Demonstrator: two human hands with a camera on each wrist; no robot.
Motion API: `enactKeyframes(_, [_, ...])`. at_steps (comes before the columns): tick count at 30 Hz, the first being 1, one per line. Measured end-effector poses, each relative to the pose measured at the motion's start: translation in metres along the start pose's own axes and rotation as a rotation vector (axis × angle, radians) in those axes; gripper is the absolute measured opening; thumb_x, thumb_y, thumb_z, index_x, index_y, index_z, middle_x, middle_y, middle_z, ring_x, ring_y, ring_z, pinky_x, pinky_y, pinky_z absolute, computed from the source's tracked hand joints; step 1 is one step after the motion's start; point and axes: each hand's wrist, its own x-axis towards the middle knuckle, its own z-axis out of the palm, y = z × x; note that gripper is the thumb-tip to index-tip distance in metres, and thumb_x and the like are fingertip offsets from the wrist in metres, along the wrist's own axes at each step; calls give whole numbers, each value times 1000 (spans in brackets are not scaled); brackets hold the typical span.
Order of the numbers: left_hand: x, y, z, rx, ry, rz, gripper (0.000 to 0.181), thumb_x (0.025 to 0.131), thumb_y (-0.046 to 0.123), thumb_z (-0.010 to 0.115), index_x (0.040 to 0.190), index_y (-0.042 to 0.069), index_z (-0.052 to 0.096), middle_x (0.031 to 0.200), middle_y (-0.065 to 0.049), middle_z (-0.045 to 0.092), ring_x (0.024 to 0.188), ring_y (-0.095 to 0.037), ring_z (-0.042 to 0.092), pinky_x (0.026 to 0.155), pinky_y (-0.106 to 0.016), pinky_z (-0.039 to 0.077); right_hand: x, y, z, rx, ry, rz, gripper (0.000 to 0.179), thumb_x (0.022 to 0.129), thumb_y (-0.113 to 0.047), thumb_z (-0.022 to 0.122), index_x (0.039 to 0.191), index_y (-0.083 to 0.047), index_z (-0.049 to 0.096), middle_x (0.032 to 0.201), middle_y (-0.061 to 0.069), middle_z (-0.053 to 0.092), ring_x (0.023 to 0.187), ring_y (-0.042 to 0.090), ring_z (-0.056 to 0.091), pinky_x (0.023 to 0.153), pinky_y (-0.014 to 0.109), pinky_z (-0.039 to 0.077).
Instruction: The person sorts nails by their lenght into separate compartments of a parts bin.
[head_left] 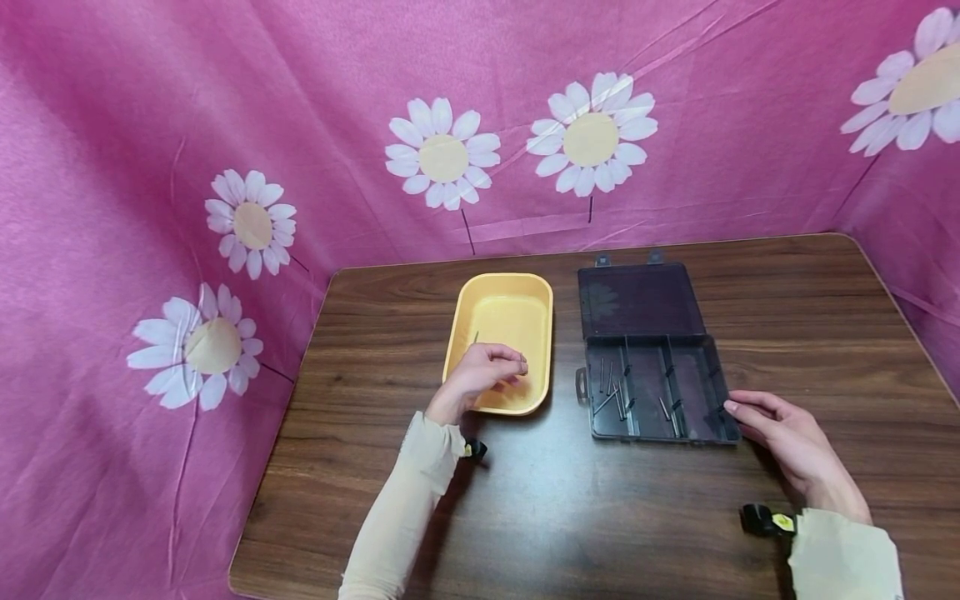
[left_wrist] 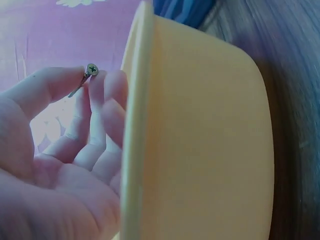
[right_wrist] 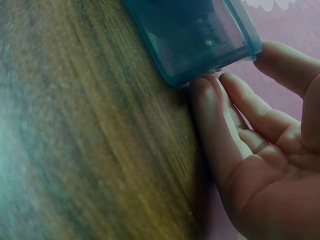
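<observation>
My left hand [head_left: 491, 371] is over the near part of a yellow tray [head_left: 453, 333]. Between thumb and fingertip it pinches a screw [left_wrist: 92, 70], whose cross-slotted head shows in the left wrist view. A dark see-through organizer box [head_left: 611, 437] stands to the right with its lid [head_left: 637, 300] laid back. Several thin screws [head_left: 619, 400] lie in its left compartment, and a few more screws [head_left: 673, 421] are in the middle one. My right hand [head_left: 787, 442] touches the box's right side, its fingers fairly straight and fingertips at the rim and wall.
A wooden table [head_left: 525, 517] carries the tray and box, which stand side by side with a narrow gap between. Behind and left of the table hangs a pink cloth [head_left: 337, 125] with daisies. A thin piece [head_left: 476, 337] shows inside the tray beyond my left hand.
</observation>
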Motion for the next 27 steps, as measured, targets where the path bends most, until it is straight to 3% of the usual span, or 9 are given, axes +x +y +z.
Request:
enactKeyframes(5, [-1,2,3,-97,-51,-36,20,79,8,64,96,-1,61,91,-12,66,71,-23,64,59,-34,53,0,0,0,3,1,1,34,86,-26,59,115,-9,54,94,-26,58,85,-12,56,69,11,48])
enactKeyframes(9, [-2,4,6,-120,-72,-45,25,79,10,65,101,-1,60,89,-7,66,67,-14,63,53,-26,51,0,0,0,4,2,2,34,86,-26,59,115,-10,54,94,-26,58,85,-12,56,69,11,48])
enactKeyframes(16, [-3,7,12,-150,-102,-26,27,80,11,64,104,-1,60,87,-5,67,65,-13,63,52,-25,51,0,0,0,-14,5,2,36,86,-27,59,117,-9,53,95,-27,58,85,-12,56,69,11,48])
enactKeyframes(23, [-2,10,22,-176,-117,60,32,82,8,61,108,-11,55,80,-1,66,60,-11,60,56,-23,49,0,0,1,35,2,-5,33,85,-25,60,114,-9,55,95,-25,59,85,-11,57,69,12,48])
enactKeyframes(27, [-1,11,31,-189,-130,65,32,82,6,61,108,-11,55,79,-1,64,58,-12,59,56,-22,49,0,0,1,37,2,-7,32,85,-24,60,113,-10,56,95,-25,59,85,-11,57,68,12,48])
